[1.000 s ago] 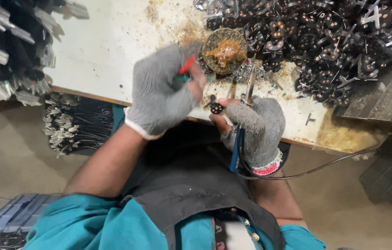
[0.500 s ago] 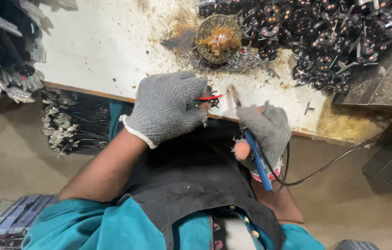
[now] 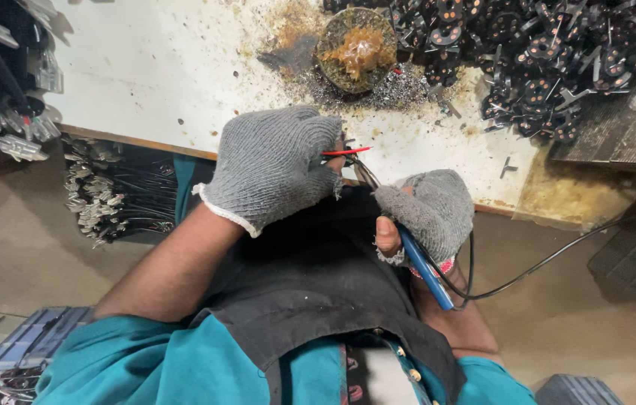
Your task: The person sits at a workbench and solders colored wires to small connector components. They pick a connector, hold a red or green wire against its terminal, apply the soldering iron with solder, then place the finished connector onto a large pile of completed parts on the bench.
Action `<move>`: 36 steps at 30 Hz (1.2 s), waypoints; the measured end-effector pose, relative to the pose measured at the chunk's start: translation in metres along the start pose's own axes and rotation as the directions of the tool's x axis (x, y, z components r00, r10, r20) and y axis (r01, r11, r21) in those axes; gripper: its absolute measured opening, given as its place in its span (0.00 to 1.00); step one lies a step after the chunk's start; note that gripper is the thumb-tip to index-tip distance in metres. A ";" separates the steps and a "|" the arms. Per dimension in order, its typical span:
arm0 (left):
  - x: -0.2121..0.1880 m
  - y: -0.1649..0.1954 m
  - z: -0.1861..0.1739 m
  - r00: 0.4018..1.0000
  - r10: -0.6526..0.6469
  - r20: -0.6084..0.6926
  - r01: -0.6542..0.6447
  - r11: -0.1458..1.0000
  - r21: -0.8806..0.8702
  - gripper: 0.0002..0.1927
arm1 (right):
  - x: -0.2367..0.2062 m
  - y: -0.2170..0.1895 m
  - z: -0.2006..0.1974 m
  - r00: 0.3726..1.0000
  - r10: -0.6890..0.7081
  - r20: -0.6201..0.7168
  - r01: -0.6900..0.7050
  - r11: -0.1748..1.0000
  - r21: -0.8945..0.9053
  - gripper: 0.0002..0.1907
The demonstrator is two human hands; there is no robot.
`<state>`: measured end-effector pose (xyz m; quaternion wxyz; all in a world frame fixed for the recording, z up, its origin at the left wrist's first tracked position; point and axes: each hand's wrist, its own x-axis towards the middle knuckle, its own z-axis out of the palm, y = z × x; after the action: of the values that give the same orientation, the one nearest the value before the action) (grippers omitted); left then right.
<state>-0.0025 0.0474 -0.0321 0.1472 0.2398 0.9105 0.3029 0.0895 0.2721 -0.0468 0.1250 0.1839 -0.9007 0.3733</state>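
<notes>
Thin red insulated wire (image 3: 346,151), short and nearly level, pinched at the fingertips of the left hand (image 3: 273,166), jutting toward the right hand (image 3: 432,211) over the desk's near edge. Left hand clenched around the wire's end, clad in a grey knitted cotton glove with a pale cuff, coarse weave plain on the knuckles. Right hand wrapped tight around a slim blue-handled soldering iron (image 3: 417,259), glove the same grey knit but fingertip-less, a bare thumb showing against the handle. Iron's dark metal shaft slanting up to meet the wire just beside the left fingertips; exact contact too small to tell. Black rubbery cable (image 3: 543,262) looping away from the handle's lower end, off past the right hand.

Beyond both hands, a white desk (image 3: 160,67), scuffed and stained brown. Above the left hand, a round shallow tin (image 3: 356,49) holding amber, crusty paste, grey flecks scattered around it. Farther past the right hand, a heap of small black round plastic parts (image 3: 543,60) with metal tabs. Well off past the left hand, bundles of dark wires (image 3: 111,195) hanging under the desk edge.
</notes>
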 end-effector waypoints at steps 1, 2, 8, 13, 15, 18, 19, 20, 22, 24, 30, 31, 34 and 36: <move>0.000 0.000 0.000 1.000 -0.002 -0.003 0.002 1.000 0.002 0.10 | 0.000 0.000 0.001 1.000 -0.004 -0.001 0.004 1.000 -0.008 0.12; 0.001 0.000 0.000 1.000 -0.003 -0.007 0.003 1.000 0.005 0.10 | 0.000 0.001 0.002 1.000 -0.010 -0.003 0.010 1.000 -0.017 0.12; 0.000 0.000 0.000 0.999 0.032 -0.029 -0.031 0.999 0.004 0.09 | -0.003 0.005 0.000 0.998 -0.050 0.033 0.052 0.996 -0.075 0.10; -0.001 -0.002 0.001 0.995 0.068 -0.068 -0.068 0.998 0.005 0.11 | -0.014 0.011 0.007 0.931 0.238 0.277 -0.295 0.937 0.186 0.06; -0.002 -0.002 0.001 0.995 0.072 -0.070 -0.072 0.997 0.005 0.11 | -0.023 0.006 0.011 0.331 0.716 0.614 -0.891 0.023 0.453 0.15; -0.001 -0.002 0.002 0.992 0.088 -0.096 -0.088 0.996 0.004 0.12 | -0.031 0.009 0.011 0.314 0.774 0.550 -0.924 0.117 0.364 0.14; -0.001 -0.002 0.003 0.991 0.083 -0.108 -0.083 0.997 0.009 0.12 | -0.031 0.012 0.009 0.606 0.652 0.456 -0.795 0.508 0.331 0.10; -0.001 -0.002 0.003 0.990 0.078 -0.118 -0.077 0.997 0.015 0.12 | -0.029 0.016 0.007 0.824 0.416 0.385 -0.528 0.811 0.253 0.07; -0.001 -0.002 0.003 0.993 0.072 -0.098 -0.071 0.997 0.015 0.11 | -0.025 0.020 0.005 0.954 0.006 0.299 -0.018 0.999 0.040 0.02; -0.002 -0.002 0.003 0.992 0.074 -0.100 -0.074 0.997 0.004 0.12 | -0.018 0.022 0.003 0.949 -0.215 0.229 0.262 0.945 -0.195 0.09; -0.002 -0.002 0.002 0.991 0.066 -0.115 -0.065 0.998 0.016 0.11 | -0.007 0.000 -0.002 0.998 -0.054 0.029 0.054 0.999 -0.003 0.11; -0.002 -0.001 0.002 0.990 0.071 -0.125 -0.070 0.998 0.008 0.12 | -0.004 -0.002 -0.001 0.998 -0.059 0.008 0.059 0.998 0.002 0.12; -0.002 -0.001 0.003 0.986 0.080 -0.143 -0.081 0.997 0.001 0.13 | 0.001 -0.006 0.001 0.998 -0.060 -0.033 0.060 0.998 0.013 0.12; -0.002 -0.002 0.003 0.986 0.082 -0.145 -0.083 0.997 0.004 0.13 | 0.003 -0.008 0.002 0.998 -0.050 -0.040 0.050 0.999 0.013 0.13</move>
<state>0.0002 0.0466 -0.0353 0.0680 0.2545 0.9077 0.3265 0.0902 0.2650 -0.0422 0.1507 0.1998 -0.8905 0.3800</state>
